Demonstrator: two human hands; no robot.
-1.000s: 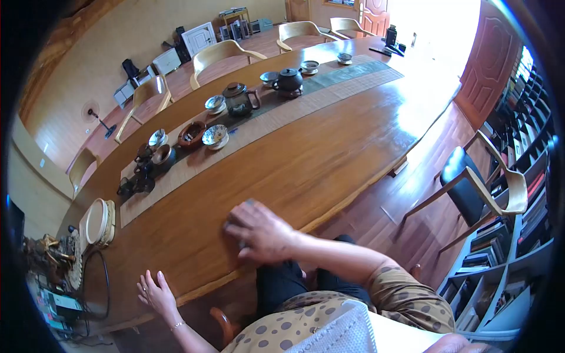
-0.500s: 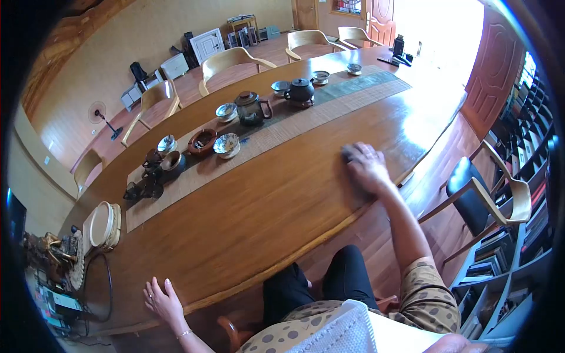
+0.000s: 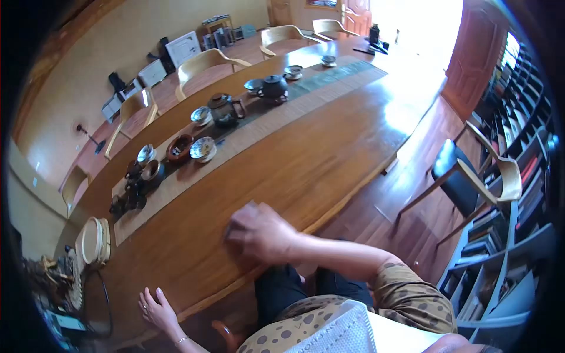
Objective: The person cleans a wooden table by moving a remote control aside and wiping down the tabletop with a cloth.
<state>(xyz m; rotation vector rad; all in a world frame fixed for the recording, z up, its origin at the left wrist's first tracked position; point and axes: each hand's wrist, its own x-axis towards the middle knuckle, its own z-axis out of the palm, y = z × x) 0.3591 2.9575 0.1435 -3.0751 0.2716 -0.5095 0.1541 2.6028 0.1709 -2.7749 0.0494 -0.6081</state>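
My left hand [image 3: 158, 309] rests flat at the table's near edge, fingers spread, holding nothing. On the wooden tabletop [image 3: 282, 170], my right hand [image 3: 265, 235] presses down over a dark grey cloth [image 3: 235, 228]. Motion blurs that hand, and most of the cloth is hidden under it. Beyond the hands lies a woven table runner [image 3: 247, 130] with tea things on it. Among them are a glass-like dark teapot [image 3: 223, 110], a black teapot [image 3: 273, 87], a patterned bowl [image 3: 203, 149] and a reddish-brown dish [image 3: 179, 148].
At the left end stand a round pale tray [image 3: 93, 241], a carved ornament [image 3: 50, 276] and a dark cable [image 3: 107, 297]. Several wooden chairs line the far side. A black-seated chair [image 3: 456, 176] and bookshelves [image 3: 500, 265] are on the right. A dark bottle [image 3: 374, 34] stands at the far end.
My right hand has swept left and nearer to me across the tabletop with the cloth. My left hand stays flat at the edge. The view has shifted slightly.
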